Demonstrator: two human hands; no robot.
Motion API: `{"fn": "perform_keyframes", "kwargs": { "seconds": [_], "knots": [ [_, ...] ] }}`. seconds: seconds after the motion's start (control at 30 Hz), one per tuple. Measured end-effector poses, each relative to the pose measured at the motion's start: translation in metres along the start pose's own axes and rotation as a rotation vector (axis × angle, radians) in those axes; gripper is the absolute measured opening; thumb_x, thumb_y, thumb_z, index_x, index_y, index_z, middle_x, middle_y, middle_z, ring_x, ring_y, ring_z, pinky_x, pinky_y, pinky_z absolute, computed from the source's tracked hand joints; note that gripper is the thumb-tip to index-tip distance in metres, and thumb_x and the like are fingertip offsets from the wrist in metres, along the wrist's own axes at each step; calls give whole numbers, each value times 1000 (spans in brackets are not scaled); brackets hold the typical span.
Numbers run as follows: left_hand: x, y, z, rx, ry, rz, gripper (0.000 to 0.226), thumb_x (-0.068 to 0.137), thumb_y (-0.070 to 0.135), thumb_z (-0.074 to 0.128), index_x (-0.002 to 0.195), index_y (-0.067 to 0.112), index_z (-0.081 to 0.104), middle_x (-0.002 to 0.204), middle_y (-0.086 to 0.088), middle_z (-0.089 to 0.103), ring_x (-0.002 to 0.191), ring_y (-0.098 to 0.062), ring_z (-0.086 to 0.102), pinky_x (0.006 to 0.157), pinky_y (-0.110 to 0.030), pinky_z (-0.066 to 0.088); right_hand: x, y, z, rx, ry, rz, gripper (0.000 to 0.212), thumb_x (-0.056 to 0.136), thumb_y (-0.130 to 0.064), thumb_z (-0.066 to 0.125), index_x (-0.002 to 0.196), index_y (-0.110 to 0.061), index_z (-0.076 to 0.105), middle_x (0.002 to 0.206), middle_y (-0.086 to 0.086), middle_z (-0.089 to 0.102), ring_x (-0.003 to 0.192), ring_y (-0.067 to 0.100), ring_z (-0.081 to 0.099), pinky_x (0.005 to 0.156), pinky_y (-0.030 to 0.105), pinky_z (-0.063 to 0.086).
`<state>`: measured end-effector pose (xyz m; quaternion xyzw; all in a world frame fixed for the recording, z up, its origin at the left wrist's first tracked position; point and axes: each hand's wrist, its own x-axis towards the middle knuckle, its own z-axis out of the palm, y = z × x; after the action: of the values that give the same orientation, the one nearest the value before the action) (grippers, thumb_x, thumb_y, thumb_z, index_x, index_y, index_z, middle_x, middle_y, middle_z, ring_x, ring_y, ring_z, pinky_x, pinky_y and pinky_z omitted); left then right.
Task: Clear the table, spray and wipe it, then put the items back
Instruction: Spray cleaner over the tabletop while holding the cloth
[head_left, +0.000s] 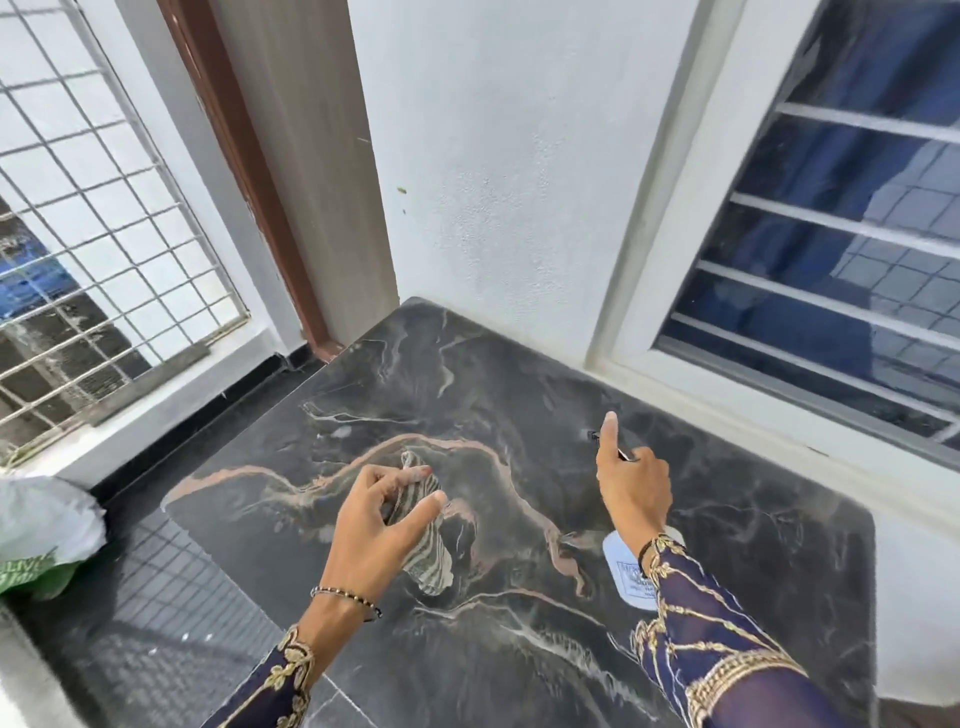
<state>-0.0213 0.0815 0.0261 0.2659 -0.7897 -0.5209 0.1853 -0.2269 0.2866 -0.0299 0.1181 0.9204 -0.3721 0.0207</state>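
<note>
While the dark marble table spreads bare beneath both sets of fingers, the right hand grips a spray bottle, its index finger stretched along the nozzle and the pale bottle body hanging below the wrist; left of those fingers, the left hand loosely pinches a striped cloth, which trails under its fingertips onto the stone

We see a polished dark stone tabletop with pale and rusty veins, slightly glossy. The striped rag looks like soft woven cloth. At three o'clock, the spray bottle is translucent plastic.
</note>
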Motion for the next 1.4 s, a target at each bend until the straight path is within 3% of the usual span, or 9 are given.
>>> {"fn": "perform_keyframes", "kwargs": {
  "seconds": [0.1, 0.27, 0.43, 0.67, 0.87, 1.03, 1.23, 1.33, 1.4],
  "knots": [
    [1, 4, 12, -25, 8, -6, 24, 78, 31, 76, 102, 33, 71, 98, 10, 57, 87, -6, 58, 80, -26, 51, 25, 1, -3, 74, 2, 62, 102, 82, -92, 23, 114, -7, 68, 108, 18, 72, 106, 37, 65, 98, 47, 49],
    [3, 12, 29, -18, 3, -13, 24, 79, 27, 77, 102, 32, 72, 99, 7, 57, 84, -11, 58, 77, -20, 50, 52, 8, -17, 136, 25, 72, 111, 76, -96, 18, 111, -5, 70, 99, 16, 74, 60, 25, 74, 93, 46, 53],
    [2, 18, 42, -31, -16, -5, 25, 79, 31, 77, 103, 32, 72, 99, 9, 57, 85, -8, 59, 77, -24, 51, 67, 27, -43, 67, 132, 111, 98, 86, -88, 19, 95, -3, 68, 101, 21, 71, 96, 43, 65, 88, 51, 52],
    [-19, 20, 46, -84, -58, 14, 24, 77, 32, 78, 101, 32, 73, 97, 7, 55, 74, -1, 54, 66, -12, 49, 61, 76, -80, 169, 161, 155, 102, 82, -93, 19, 88, -4, 68, 62, 9, 72, 53, 25, 70, 79, 44, 58],
    [-47, 17, 38, -102, -67, 28, 24, 78, 30, 78, 101, 29, 73, 98, 6, 56, 81, -1, 58, 70, -7, 48, 22, 107, -99, 50, 142, 184, 107, 75, -98, 13, 92, -7, 68, 88, 13, 74, 83, 35, 67, 81, 44, 49],
    [-82, 8, 18, -108, -42, 41, 26, 78, 31, 78, 103, 28, 73, 100, 5, 55, 78, 0, 57, 64, -6, 47, -27, 123, -108, 123, 99, 173, 104, 71, -101, 25, 81, -8, 71, 51, 0, 70, 45, 21, 68, 65, 37, 60],
    [-134, -7, -13, -79, 14, 25, 30, 78, 35, 77, 107, 28, 72, 102, 1, 55, 82, -8, 58, 70, -11, 49, -108, 137, -108, -124, -13, 45, 104, 79, -92, 20, 100, -5, 73, 100, 17, 74, 97, 37, 68, 96, 48, 52],
    [-166, -17, -29, -70, 56, -5, 33, 77, 38, 77, 108, 28, 71, 102, 2, 55, 89, -12, 60, 78, -23, 51, -151, 146, -107, -125, -83, 50, 101, 79, -92, 26, 106, -7, 72, 105, 16, 74, 97, 34, 70, 96, 46, 53],
    [-184, -23, -37, -57, 84, -7, 34, 77, 38, 77, 108, 28, 71, 102, 1, 55, 89, -10, 59, 78, -19, 48, -176, 151, -108, -69, -123, 58, 103, 77, -94, 30, 108, -5, 71, 98, 13, 76, 75, 30, 74, 84, 43, 59]
  ]
}}
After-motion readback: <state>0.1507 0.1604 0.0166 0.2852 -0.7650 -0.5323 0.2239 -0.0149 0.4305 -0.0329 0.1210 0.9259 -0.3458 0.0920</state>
